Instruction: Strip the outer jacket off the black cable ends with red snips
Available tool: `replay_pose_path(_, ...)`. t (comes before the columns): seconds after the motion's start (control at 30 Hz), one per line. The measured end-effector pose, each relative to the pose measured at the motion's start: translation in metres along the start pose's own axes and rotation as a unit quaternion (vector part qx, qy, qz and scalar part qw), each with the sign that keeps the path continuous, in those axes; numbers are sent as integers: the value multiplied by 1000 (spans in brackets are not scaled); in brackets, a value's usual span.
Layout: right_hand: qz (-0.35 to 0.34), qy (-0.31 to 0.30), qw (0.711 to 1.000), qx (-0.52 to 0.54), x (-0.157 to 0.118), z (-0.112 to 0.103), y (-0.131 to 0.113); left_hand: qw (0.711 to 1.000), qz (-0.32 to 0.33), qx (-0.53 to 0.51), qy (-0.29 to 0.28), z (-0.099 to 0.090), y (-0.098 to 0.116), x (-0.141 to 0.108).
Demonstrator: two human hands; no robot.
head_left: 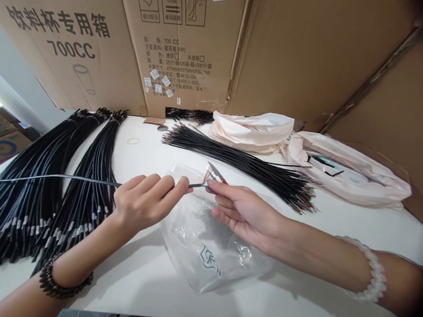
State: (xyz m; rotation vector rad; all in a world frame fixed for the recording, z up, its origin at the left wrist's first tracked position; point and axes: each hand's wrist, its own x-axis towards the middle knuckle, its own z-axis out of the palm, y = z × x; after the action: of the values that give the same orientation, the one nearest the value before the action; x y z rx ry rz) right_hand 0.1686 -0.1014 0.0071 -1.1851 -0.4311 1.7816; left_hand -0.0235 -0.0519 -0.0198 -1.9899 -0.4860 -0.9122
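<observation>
My left hand (pixel 151 198) is closed around a black cable (pixel 85 179), whose long end runs out to the left over the bundles. Past my left thumb the jacket ends and thin coloured wires (pixel 206 178) fan out. My right hand (pixel 235 207) pinches at these wires with thumb and forefinger; its other fingers are curled. A pointed metal blade tip with a red part (pixel 217 173) shows just behind the right fingertips; whether the hand touches it I cannot tell. Below both hands lies a clear plastic bag (pixel 208 246) with a green mark.
Black cable bundles (pixel 45 179) with silvery tags lie at the left. Another bundle (pixel 240 163) with bare wire ends lies behind my hands. Two pale plastic bags (pixel 253 130) rest at the back right. Cardboard boxes (pixel 191 39) wall off the back of the white table (pixel 132 279).
</observation>
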Motion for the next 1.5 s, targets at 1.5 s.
replay_pose_path(1.5, -775, -169, 60, -605, -13, -23, -32, 670, -137, -655, -322, -3, -23, 1)
